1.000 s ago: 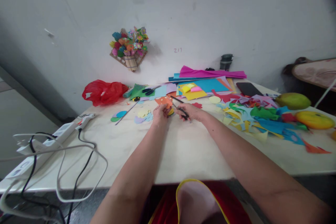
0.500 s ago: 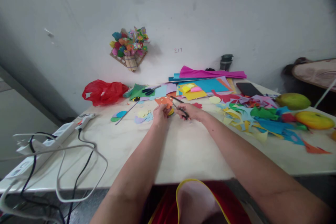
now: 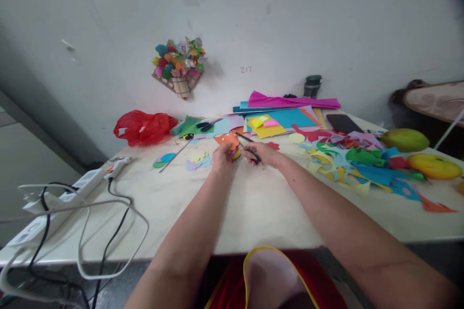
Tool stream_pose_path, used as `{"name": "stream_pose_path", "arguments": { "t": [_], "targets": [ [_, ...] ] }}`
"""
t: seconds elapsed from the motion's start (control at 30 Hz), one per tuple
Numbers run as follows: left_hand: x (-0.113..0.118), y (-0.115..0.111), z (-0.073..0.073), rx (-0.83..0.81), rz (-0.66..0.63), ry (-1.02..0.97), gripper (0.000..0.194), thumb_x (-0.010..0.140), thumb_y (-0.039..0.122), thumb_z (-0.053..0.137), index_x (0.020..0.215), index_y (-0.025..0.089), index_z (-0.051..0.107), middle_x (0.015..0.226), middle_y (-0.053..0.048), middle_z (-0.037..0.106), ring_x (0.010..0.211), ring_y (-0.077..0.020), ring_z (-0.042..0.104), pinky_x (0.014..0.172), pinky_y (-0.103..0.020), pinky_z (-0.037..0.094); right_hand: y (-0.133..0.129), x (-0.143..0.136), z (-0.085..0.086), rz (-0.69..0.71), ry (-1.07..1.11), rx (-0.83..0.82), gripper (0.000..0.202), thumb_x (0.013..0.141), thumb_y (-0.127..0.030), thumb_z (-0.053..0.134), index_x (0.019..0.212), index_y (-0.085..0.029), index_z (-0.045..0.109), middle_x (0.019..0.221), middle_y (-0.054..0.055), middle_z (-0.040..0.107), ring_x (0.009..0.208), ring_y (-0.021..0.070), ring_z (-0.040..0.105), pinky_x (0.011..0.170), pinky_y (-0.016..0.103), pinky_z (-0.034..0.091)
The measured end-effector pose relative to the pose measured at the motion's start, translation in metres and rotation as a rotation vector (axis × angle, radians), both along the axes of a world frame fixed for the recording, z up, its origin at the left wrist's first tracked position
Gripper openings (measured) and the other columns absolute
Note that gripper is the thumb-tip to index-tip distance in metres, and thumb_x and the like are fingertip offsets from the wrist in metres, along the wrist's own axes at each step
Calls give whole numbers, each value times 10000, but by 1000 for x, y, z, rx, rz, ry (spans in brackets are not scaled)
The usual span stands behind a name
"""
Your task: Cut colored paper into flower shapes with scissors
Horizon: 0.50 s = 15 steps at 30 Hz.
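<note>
My left hand is closed on a piece of orange paper, its fingers along the lower edge. Close on the right, my right hand grips a pair of scissors by dark handles, with the blades pointing up and left at the orange paper. Whether the blades touch the paper is too small to tell. Behind the scissors lies a dark stick-like thing. Left of my left hand are pale cut paper shapes. A red paper flower shape lies just beyond my right hand.
Coloured paper sheets and a second pair of scissors lie at the back. Paper scraps, a phone and mangoes are on the right. On the left are a red plastic bag and a power strip with cables.
The orange paper has turned slightly in my left hand, and its outline by the scissors differs. Both hands stay in nearly the same place.
</note>
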<state>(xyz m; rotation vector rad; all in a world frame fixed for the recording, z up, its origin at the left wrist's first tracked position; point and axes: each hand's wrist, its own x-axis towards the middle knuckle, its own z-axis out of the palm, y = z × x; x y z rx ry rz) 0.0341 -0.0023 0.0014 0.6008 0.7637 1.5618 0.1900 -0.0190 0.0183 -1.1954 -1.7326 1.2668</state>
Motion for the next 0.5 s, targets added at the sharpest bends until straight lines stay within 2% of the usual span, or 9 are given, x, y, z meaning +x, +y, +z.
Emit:
{"name": "stream_pose_path", "arguments": {
  "t": [0.2, 0.5],
  "targets": [
    [2, -2, 2, -2, -2, -8, 117, 660, 86, 680, 720, 167, 622, 745, -59, 699, 669, -161, 680, 716, -285, 560, 3, 2, -3, 10, 12, 21, 280, 771, -395, 761, 823, -188, 580, 583, -45, 590, 425, 70, 512, 343, 172, 244],
    [4, -6, 7, -11, 18, -29, 164, 626, 63, 671, 729, 178, 617, 722, -41, 683, 687, -167, 680, 788, -319, 573, 3, 7, -2, 40, 33, 8, 253, 804, -388, 722, 818, -173, 587, 565, -49, 586, 429, 66, 501, 374, 163, 277]
  ]
}}
